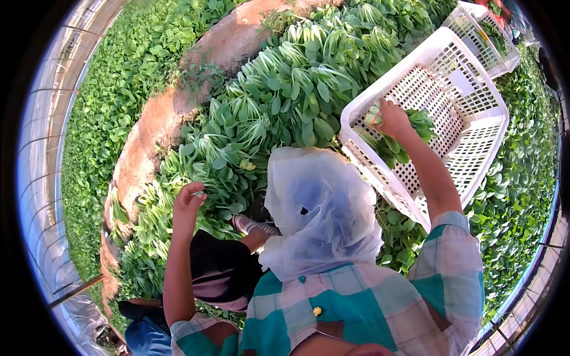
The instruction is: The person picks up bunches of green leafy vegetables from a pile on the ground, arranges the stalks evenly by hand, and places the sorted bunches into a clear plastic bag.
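My right hand [394, 119] reaches into a white perforated plastic crate [483, 100] and grips a bundle of leafy greens [374, 115] by its pale stems. A red band is around those stems, and the leaves point to the right. Another banded bundle [374, 141] lies beneath it at the crate's left end. My left hand [189, 198] is raised over cut greens [178, 178], its fingers curled toward the thumb. A small pale spot shows at its fingertips; I cannot tell whether it is something held.
Rows of cut leafy greens [285, 84] lie across the ground before me. Beyond runs a bare soil path [151, 122] with growing plants [116, 75] past it. A white plastic bag [320, 204] covers my lap area. A second crate [512, 62] stands upper right, near a partly visible person.
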`<state>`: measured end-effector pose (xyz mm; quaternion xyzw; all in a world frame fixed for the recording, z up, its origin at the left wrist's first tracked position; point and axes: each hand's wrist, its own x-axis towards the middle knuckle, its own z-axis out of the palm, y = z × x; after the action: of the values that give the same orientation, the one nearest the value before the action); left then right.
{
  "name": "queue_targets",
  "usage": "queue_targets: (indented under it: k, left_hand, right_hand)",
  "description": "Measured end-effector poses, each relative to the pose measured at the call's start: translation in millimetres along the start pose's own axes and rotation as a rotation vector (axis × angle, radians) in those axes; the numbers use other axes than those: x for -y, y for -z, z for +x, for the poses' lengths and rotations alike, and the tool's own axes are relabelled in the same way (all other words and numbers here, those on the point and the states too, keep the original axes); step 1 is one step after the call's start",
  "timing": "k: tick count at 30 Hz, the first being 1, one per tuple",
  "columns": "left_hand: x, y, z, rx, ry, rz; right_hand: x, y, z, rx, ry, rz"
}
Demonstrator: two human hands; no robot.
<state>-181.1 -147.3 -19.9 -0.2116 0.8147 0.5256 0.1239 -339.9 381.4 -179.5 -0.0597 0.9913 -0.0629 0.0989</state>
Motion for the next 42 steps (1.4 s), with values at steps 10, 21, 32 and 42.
queue_targets:
  k: [10, 21, 32, 42]
  left_hand:
    - [67.7, -48.7, 137.6, -0.010, -0.129, 0.336]
    - [114.7, -178.4, 250.8, -0.235, -0.471, 1.047]
    - [64.2, -61.9, 150.8, 0.086, 0.031, -0.547]
    - [19.4, -111.4, 20.7, 0.219, -0.392, -0.406]
  right_hand:
    - [-32.3, -127.8, 26.4, 0.137, -0.194, 0.508]
    - [17.4, 35.4, -31.4, -0.125, -0.322, 0.881]
    - [172.1, 179.0, -101.8, -0.073, 0.223, 0.731]
    - [307.3, 82.4, -81.7, 0.014, 0.455, 0.983]
